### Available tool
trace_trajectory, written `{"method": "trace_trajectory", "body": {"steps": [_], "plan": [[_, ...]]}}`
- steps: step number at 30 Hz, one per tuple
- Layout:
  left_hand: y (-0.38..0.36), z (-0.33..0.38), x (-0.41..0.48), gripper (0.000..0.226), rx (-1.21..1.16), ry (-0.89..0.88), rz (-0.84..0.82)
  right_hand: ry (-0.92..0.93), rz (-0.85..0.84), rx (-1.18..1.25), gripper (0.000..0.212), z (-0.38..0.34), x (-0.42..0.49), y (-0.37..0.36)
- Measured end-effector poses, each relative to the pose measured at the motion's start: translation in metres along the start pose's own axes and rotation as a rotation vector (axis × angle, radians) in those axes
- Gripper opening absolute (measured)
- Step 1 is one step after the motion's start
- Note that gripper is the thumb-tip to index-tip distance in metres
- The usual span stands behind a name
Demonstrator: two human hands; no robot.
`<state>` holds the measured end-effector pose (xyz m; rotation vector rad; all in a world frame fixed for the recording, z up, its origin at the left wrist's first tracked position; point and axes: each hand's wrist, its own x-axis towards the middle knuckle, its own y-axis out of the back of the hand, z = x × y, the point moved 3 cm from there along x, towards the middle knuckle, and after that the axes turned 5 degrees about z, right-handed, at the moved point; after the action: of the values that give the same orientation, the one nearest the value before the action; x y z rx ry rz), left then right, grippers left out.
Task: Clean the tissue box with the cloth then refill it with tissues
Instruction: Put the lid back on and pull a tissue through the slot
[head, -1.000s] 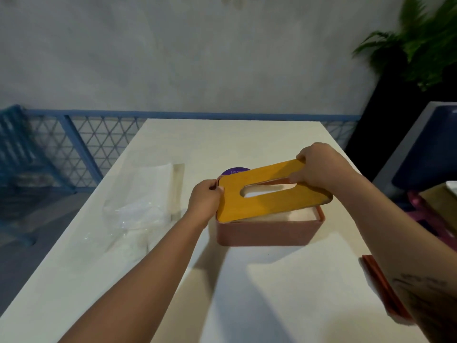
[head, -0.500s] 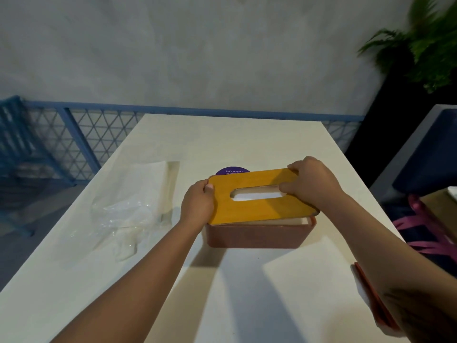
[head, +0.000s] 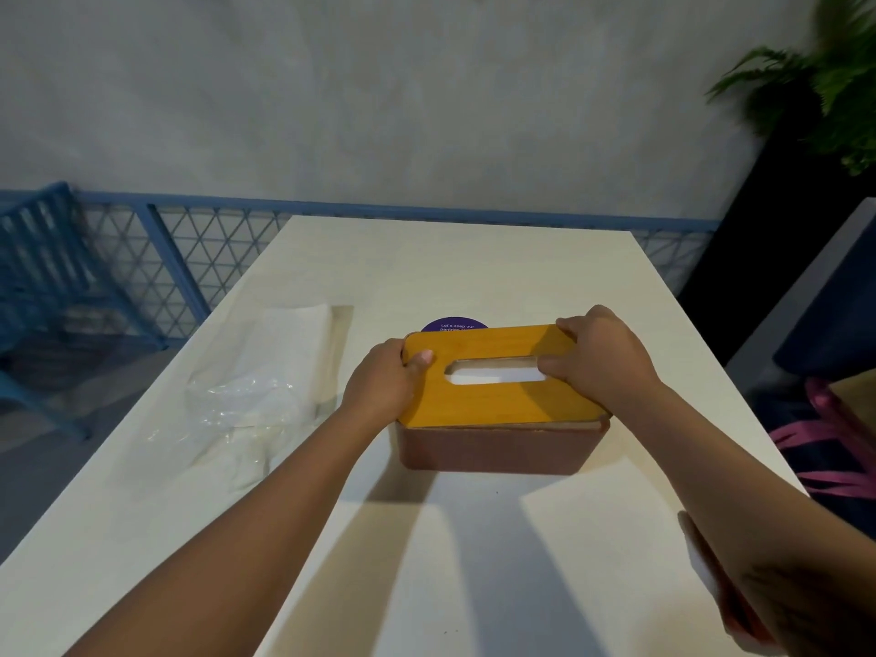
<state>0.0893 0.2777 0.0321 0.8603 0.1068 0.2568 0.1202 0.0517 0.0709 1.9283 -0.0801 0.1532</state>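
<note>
- My left hand (head: 379,386) grips the lid's (head: 497,405) left end, and my right hand (head: 602,362) grips its right end.
- The lid lies on the box (head: 497,450), long axis running hand to hand; I judge a level press seats it.

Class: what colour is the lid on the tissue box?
Yellow-orange, wood-toned lid on a reddish-brown tissue box; head view.

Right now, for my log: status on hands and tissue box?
Left hand, right hand gripping ends of yellow wooden lid. Lid resting on reddish-brown tissue box. Nothing in the way.
</note>
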Motion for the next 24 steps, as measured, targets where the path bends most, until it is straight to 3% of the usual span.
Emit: {"method": "trace_trajectory", "body": {"steps": [9, 16, 20, 24], "plan": [[-0.005, 0.003, -0.004, 0.064, -0.014, 0.032, -0.035, 0.032, -0.023, -0.146, 0.063, 0.007, 0.005, -0.002], [-0.008, 0.003, 0.003, 0.058, -0.001, 0.092, -0.031, 0.117, 0.058, -0.412, 0.053, 0.000, -0.007, -0.009], [-0.009, 0.003, 0.004, 0.056, -0.038, 0.094, -0.018, 0.298, 0.135, -0.182, 0.033, -0.018, -0.009, -0.001], [-0.009, 0.003, 0.004, 0.052, -0.039, 0.096, 0.002, 0.495, -0.103, -0.214, 0.018, -0.040, -0.001, -0.003]]}}
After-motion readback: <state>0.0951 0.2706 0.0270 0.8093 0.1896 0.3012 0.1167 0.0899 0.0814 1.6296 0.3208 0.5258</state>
